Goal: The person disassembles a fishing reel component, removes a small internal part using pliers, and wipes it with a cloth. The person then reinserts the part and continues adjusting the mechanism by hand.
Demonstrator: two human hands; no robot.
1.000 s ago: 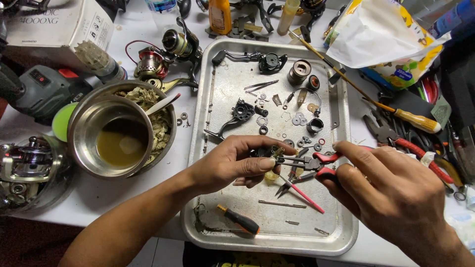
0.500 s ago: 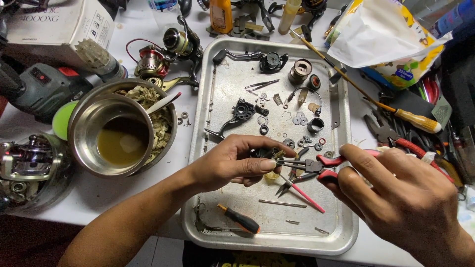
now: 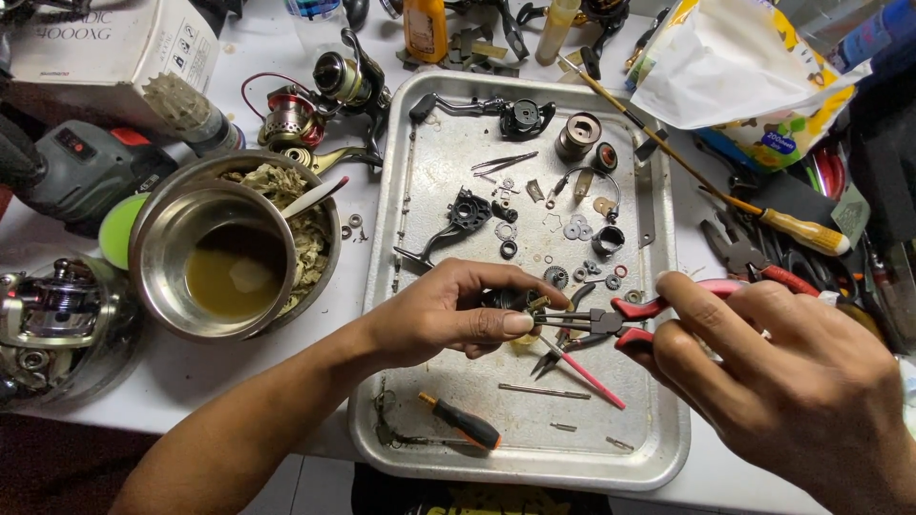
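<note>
My left hand [image 3: 448,315] pinches a small dark reel part [image 3: 509,298] over the metal tray [image 3: 658,448]. My right hand [image 3: 773,372] grips red-handled needle-nose pliers [image 3: 611,319], whose jaws touch that part. Under the hands lie a pink-handled tool [image 3: 582,370] and a thin rod [image 3: 544,390]. An orange-and-black screwdriver [image 3: 461,421] lies at the tray's near left. Several small washers, gears and rings [image 3: 572,234] are spread over the tray's middle, with a black reel frame piece [image 3: 463,215] to their left.
A steel bowl [image 3: 162,238] of yellowish liquid stands left of the tray. Fishing reels [image 3: 324,95] and a drill [image 3: 67,172] lie at the left. More pliers and a wooden-handled screwdriver [image 3: 801,232] lie right of the tray, below a plastic bag [image 3: 735,67].
Both hands stay almost in place over the tray; the pliers' jaws have shifted slightly against the part that my left hand holds.
</note>
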